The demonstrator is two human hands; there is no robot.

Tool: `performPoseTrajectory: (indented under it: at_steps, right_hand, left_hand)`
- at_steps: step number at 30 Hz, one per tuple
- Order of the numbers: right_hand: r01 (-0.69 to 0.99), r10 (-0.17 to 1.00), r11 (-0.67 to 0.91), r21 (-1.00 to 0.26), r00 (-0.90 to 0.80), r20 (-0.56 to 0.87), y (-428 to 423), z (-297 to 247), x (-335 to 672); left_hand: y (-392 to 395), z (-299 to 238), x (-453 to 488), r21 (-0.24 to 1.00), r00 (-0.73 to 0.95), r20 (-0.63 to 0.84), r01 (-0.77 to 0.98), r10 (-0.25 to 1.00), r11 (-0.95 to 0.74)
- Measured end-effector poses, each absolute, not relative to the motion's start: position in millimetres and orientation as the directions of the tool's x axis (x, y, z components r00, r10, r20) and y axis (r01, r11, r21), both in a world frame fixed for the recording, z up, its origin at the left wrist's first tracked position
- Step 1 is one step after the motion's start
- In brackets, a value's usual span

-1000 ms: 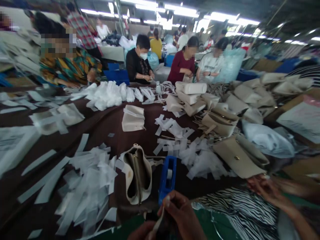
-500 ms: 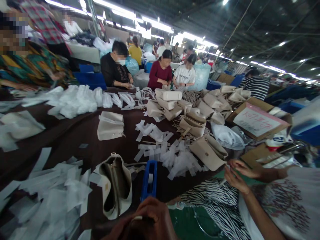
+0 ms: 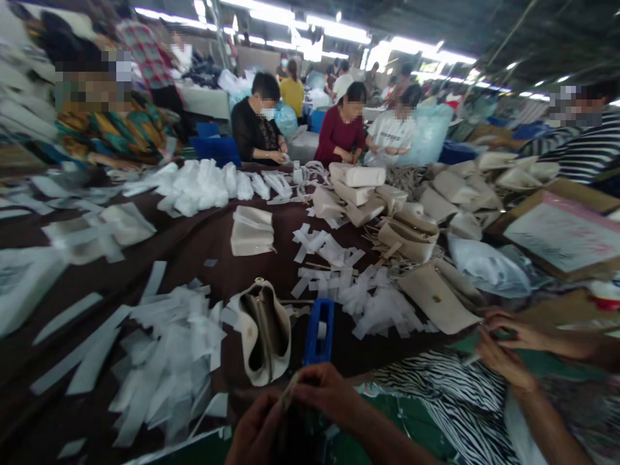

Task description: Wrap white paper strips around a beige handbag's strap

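Note:
At the near edge of the table, my left hand (image 3: 258, 426) and my right hand (image 3: 323, 389) are close together, fingers pinched on a narrow beige strap (image 3: 289, 392). Most of the strap is hidden by the fingers and dark shadow below. Just beyond them an open beige handbag (image 3: 265, 332) stands upright, its dark lining and middle zip showing. A blue tape dispenser (image 3: 318, 330) lies right of the bag, past my right hand. Loose white tissue strips (image 3: 169, 361) are heaped to the left of the bag.
Another beige bag (image 3: 252, 231) lies farther back on the brown cloth (image 3: 194, 248). Beige bags (image 3: 358, 177) are piled back right, near a cardboard box (image 3: 557, 229). At right, a co-worker's hands (image 3: 508, 342) work beside a beige bag (image 3: 436, 294). Several people sit across the table.
The view has swung left, so things appear farther right. My hands, earlier blurred and bunched together at the bottom, now show separately with the beige strap between them.

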State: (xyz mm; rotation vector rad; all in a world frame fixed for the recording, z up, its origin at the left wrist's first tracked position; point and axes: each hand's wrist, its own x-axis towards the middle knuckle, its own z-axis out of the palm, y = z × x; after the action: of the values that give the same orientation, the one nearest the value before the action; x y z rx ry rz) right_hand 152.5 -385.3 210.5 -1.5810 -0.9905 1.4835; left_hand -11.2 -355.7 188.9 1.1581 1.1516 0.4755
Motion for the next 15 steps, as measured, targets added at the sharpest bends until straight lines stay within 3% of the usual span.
performPoseTrajectory:
  at_steps: [3, 6, 10, 15]
  right_hand:
    - [-0.062, 0.795, -0.588, -0.807, 0.139, -0.590, -387, 161, 150]
    - [-0.293, 0.708, -0.641, -0.709, 0.130, -0.694, -384, 117, 128]
    - [-0.474, 0.697, -0.579, -0.663, 0.134, -0.705, -366, 103, 95]
    - [-0.603, 0.673, -0.540, -0.587, 0.109, -0.731, -353, 120, 89]
  left_hand:
    - [-362, 170, -26, 0.784, 0.408, -0.612, 0.197, 0.678, 0.589]
    - [-368, 142, -46, 0.719, 0.216, -0.695, 0.220, 0.686, 0.659]
    - [-368, 113, -55, 0.764, 0.043, -0.633, 0.197, 0.773, 0.615]
    - [-356, 110, -44, 0.803, 0.013, -0.586, 0.146, 0.810, 0.578]
